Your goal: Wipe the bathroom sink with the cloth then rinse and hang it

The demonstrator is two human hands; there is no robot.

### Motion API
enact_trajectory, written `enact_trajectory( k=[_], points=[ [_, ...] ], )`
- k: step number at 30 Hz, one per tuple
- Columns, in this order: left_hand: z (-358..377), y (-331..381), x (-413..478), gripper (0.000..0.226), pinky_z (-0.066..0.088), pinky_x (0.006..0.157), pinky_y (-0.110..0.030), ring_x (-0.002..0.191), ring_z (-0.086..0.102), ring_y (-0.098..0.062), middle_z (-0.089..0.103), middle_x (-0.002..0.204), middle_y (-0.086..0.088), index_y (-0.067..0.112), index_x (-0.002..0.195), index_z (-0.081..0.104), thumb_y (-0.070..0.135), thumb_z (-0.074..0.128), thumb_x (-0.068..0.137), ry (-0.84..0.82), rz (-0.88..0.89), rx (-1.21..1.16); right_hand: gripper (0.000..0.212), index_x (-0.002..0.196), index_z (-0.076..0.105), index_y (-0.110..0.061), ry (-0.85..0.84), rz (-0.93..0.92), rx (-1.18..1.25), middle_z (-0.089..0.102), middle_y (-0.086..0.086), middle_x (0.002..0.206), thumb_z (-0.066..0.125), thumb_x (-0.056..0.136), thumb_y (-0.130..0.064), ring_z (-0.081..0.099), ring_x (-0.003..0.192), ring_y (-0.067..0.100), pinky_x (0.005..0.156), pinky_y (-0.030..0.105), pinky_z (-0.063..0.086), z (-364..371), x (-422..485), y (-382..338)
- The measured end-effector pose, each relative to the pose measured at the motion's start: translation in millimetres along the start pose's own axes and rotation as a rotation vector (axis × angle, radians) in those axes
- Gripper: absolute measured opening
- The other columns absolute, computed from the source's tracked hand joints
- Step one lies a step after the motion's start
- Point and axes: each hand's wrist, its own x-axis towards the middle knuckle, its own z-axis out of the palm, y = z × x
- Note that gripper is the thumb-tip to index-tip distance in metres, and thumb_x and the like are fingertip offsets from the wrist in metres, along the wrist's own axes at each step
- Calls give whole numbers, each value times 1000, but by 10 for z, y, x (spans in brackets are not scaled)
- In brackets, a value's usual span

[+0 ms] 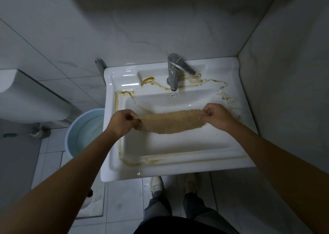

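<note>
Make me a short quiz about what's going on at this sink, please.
1. True or false: the cloth is stretched between the left hand and the right hand.
2. What stands on the floor left of the sink? A) bucket B) chair C) ladder
3. Fill in: brown stains run along the rim and around the ____.

Key: 1 true; 2 A, the bucket; 3 tap.

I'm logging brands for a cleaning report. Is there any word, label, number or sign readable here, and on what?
None can be read. The tap, sink, cloth, bucket and wall tiles show no lettering; the brown marks on the sink are stains, not text.
</note>
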Motion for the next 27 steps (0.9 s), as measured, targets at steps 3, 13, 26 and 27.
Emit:
enact_trajectory(
  k=[3, 13, 26, 27],
  points=[
    [-119, 236, 10, 8, 59, 85, -40, 83, 72, -27, 76, 81, -6, 16, 79, 71, 12, 78, 82, 76, 56, -63, 19, 72, 58, -19, 107, -60, 48, 54, 10, 66, 75, 79, -13, 48, 63, 15, 63, 30, 41, -232, 29, -175],
    [-521, 976, -196, 4, 57, 83, -36, 81, 72, -29, 75, 83, -13, 3, 83, 70, 5, 73, 84, 213, 238, -138, 6, 81, 70, -15, 297, -205, 121, 66, 2, 69, 74, 85, -17, 60, 66, 15, 64, 27, 50, -914, -269, -750],
    [324, -167, -426, 9, 58, 78, -37, 81, 71, -21, 76, 81, -3, 16, 77, 73, 12, 81, 80, -77, 3, 21, 21, 82, 68, 1, -119, 68, -109, 68, 28, 84, 77, 83, -18, 59, 68, 24, 66, 30, 45, 25, -454, 243],
    [384, -237, -420, 8, 59, 81, -38, 82, 72, -22, 76, 82, -4, 16, 78, 74, 12, 80, 81, -94, -19, 14, 18, 77, 67, -3, -142, 84, -128, 67, 24, 79, 77, 83, -17, 58, 68, 21, 65, 29, 44, 88, -462, 287]
  ],
)
